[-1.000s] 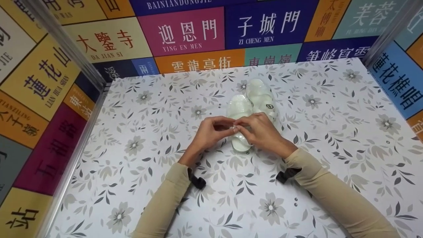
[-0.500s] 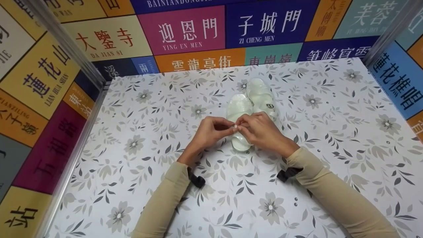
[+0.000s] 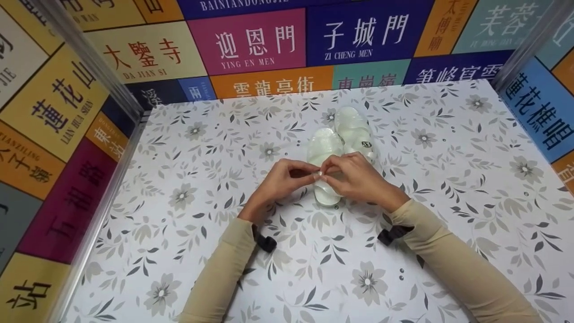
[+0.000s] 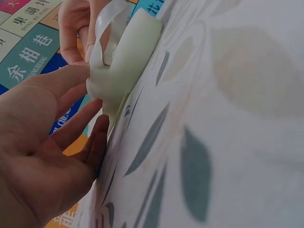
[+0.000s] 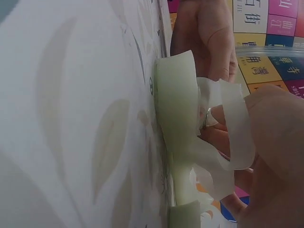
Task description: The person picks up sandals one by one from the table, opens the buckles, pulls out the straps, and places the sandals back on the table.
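Two pale green translucent sandals lie side by side, toes toward the back of the table. Over the nearer sandal (image 3: 325, 142), both hands meet at its ankle strap (image 5: 237, 118), which loops up above the heel (image 4: 140, 50). My left hand (image 3: 281, 179) pinches the strap from the left between thumb and forefinger. From the right, my right hand (image 3: 358, 177) pinches it with thumb and fingertips. A small shiny bit (image 5: 207, 117) shows among the fingers; what it is cannot be told. The farther sandal (image 3: 350, 120), with a dark round mark on its strap, stands untouched behind the right hand.
The table (image 3: 215, 251) wears a white cover with grey flowers and leaves. Colourful panels with lettering (image 3: 258, 42) rise along its back and sides. Black straps (image 3: 267, 243) circle both wrists over beige sleeves (image 3: 219, 273).
Both hands stay at the nearer sandal's strap, with only slight shifts of the fingers and wrists. Neither sandal has visibly moved.
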`<action>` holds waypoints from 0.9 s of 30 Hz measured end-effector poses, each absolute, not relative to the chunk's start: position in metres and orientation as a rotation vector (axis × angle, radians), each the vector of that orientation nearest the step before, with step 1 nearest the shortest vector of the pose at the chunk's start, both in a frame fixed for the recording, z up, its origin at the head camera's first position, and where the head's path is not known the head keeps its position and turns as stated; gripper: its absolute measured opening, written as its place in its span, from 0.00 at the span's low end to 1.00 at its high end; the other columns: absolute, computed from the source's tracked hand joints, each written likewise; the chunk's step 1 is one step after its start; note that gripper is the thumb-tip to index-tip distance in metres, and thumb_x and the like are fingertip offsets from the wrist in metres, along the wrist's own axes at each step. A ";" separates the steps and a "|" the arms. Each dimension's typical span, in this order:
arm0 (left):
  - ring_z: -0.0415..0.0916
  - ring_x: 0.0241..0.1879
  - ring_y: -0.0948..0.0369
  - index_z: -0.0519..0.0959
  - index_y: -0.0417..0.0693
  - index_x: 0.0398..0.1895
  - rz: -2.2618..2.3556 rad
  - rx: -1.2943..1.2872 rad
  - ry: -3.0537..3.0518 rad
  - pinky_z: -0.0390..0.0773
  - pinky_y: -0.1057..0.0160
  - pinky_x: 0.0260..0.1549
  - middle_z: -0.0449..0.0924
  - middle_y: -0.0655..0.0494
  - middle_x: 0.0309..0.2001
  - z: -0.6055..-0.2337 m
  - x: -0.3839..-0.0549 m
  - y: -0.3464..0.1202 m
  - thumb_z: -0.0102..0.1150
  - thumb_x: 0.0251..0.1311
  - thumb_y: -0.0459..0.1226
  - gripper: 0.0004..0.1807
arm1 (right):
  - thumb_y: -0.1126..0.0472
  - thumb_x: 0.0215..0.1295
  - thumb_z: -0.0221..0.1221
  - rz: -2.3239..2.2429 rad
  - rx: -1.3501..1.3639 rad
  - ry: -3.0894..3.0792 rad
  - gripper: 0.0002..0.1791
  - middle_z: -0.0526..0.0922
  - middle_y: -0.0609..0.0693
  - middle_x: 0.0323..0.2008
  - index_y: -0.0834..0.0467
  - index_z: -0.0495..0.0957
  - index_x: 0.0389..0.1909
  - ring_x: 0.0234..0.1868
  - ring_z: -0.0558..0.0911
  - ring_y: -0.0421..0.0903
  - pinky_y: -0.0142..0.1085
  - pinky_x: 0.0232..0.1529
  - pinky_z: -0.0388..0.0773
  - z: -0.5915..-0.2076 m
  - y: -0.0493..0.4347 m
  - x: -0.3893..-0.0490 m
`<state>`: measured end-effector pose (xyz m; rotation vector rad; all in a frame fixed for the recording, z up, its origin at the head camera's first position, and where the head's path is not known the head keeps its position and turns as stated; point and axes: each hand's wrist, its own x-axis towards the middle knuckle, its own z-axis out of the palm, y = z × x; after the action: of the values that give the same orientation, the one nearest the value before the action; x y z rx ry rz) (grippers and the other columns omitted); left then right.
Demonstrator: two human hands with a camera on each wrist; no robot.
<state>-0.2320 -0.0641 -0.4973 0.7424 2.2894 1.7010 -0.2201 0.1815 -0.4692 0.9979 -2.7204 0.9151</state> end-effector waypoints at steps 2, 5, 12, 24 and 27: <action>0.90 0.53 0.57 0.91 0.50 0.55 1.687 0.753 2.275 0.88 0.59 0.56 0.93 0.54 0.53 -0.498 -0.232 -0.066 0.72 0.71 0.39 0.12 | 0.53 0.72 0.71 0.977 0.981 -2.724 0.09 0.95 0.45 0.44 0.52 0.86 0.45 0.50 0.92 0.50 0.51 0.63 0.80 -0.470 0.182 -0.221; 0.89 0.52 0.62 0.91 0.52 0.55 1.645 0.740 2.310 0.87 0.62 0.56 0.93 0.57 0.53 -0.498 -0.232 -0.067 0.69 0.74 0.43 0.12 | 0.53 0.71 0.73 1.108 0.939 -2.737 0.09 0.95 0.46 0.44 0.52 0.87 0.44 0.50 0.93 0.48 0.50 0.61 0.85 -0.471 0.181 -0.221; 0.89 0.52 0.62 0.91 0.55 0.55 1.665 0.752 2.282 0.87 0.61 0.57 0.93 0.59 0.52 -0.499 -0.231 -0.067 0.71 0.72 0.46 0.14 | 0.51 0.70 0.73 1.159 0.906 -2.751 0.09 0.95 0.47 0.44 0.51 0.87 0.42 0.51 0.94 0.47 0.50 0.61 0.86 -0.469 0.181 -0.221; 0.90 0.51 0.57 0.91 0.52 0.53 1.717 0.688 2.303 0.88 0.57 0.57 0.93 0.56 0.50 -0.499 -0.229 -0.061 0.77 0.67 0.42 0.13 | 0.53 0.73 0.71 1.121 0.969 -2.717 0.10 0.94 0.51 0.45 0.55 0.86 0.45 0.53 0.93 0.50 0.48 0.59 0.87 -0.470 0.182 -0.221; 0.91 0.50 0.55 0.92 0.51 0.53 1.731 0.678 2.305 0.89 0.56 0.56 0.93 0.55 0.50 -0.499 -0.228 -0.060 0.77 0.66 0.40 0.13 | 0.54 0.74 0.70 1.151 0.973 -2.735 0.09 0.94 0.49 0.46 0.54 0.85 0.46 0.55 0.92 0.50 0.50 0.60 0.85 -0.469 0.184 -0.222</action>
<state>-0.2280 -0.0602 -0.4985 0.6776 2.3048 1.7309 -0.2218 0.1836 -0.4694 0.9729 -2.7349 1.1512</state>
